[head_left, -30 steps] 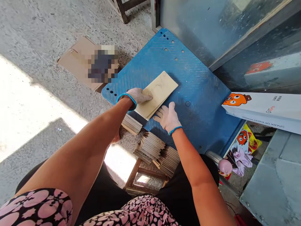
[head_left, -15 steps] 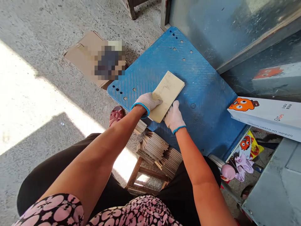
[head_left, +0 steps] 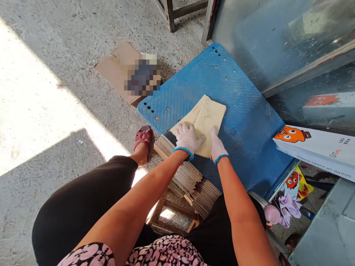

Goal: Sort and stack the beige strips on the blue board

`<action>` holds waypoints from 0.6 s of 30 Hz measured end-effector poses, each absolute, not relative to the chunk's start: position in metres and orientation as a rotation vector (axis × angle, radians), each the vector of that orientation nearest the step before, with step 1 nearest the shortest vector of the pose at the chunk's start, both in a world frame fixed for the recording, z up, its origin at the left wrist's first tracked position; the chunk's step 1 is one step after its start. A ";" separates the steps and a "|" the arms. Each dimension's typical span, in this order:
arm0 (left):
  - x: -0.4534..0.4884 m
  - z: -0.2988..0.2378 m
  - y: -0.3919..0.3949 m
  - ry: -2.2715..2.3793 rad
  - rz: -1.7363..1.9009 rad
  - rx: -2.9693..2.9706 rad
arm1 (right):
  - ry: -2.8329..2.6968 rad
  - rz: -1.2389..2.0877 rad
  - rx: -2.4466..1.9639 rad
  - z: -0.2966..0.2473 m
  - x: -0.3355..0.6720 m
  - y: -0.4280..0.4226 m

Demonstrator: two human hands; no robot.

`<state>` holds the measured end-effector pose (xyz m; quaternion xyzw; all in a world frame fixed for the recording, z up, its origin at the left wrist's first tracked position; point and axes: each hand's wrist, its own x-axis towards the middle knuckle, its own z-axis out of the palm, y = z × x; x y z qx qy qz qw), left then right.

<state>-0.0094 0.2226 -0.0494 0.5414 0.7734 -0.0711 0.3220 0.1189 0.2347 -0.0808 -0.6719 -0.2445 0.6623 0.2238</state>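
Blue ribbed board w/ holes, on concrete floor, sunlit.

A rough small workshop: bare concrete floor, a blue plastic worktop, stacked thin boards on a wooden stool, printed cartons at right.

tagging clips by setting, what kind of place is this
Probably an informal workshop by a doorway: bare concrete floor, a blue board as workbench, and stacked thin cards on a wooden stool.
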 end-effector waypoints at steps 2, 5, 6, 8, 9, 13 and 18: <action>-0.008 -0.049 0.220 2.016 -0.185 1.423 | -0.510 1.929 -1.870 -0.080 0.120 0.233; -0.006 -0.048 0.217 2.003 -0.186 1.416 | -0.394 1.949 -1.838 -0.081 0.119 0.231; -0.006 -0.048 0.217 2.000 -0.184 1.418 | -0.386 1.912 -1.849 -0.082 0.118 0.230; -0.005 -0.047 0.217 1.996 -0.177 1.425 | -0.404 1.796 -1.914 -0.083 0.118 0.230; -0.004 -0.046 0.216 1.990 -0.167 1.432 | -0.420 1.730 -1.950 -0.083 0.119 0.229; 0.000 -0.041 0.212 1.921 -0.092 1.424 | -0.454 1.634 -1.906 -0.078 0.124 0.222; 0.005 -0.035 0.203 1.847 -0.011 1.182 | -0.476 1.661 -1.812 -0.065 0.138 0.207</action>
